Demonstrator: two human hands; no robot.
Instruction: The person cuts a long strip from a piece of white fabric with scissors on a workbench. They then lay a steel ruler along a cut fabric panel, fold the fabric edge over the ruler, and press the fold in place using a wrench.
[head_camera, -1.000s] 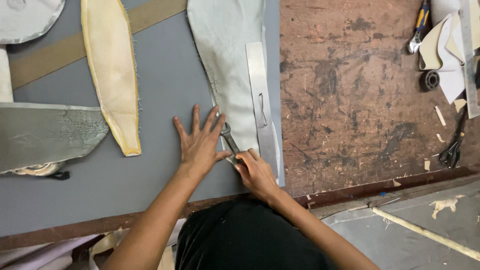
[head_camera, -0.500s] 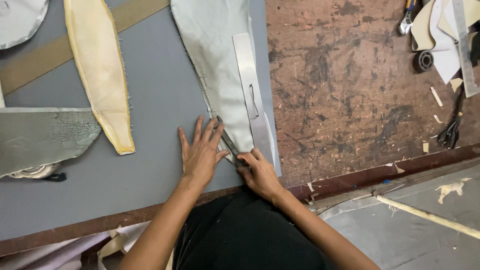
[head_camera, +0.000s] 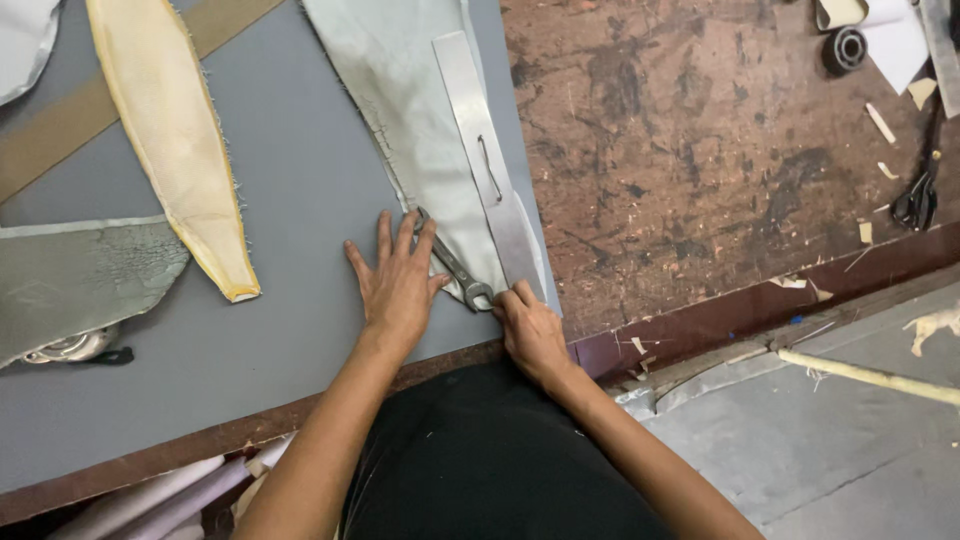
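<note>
Hands unmoved: left hand (head_camera: 398, 285) flat beside wrench (head_camera: 455, 265), right hand (head_camera: 527, 322) at silver fabric (head_camera: 410, 130) edge.

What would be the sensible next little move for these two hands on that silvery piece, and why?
Probably the right hand draws along the metal strip toward the piece's tip. The left hand lies flat, pinning the silver-grey piece on the grey sheet, with a wrench as a weight. The right-hand fingertips sit at the strip's lower end; what they pinch is hidden.
</note>
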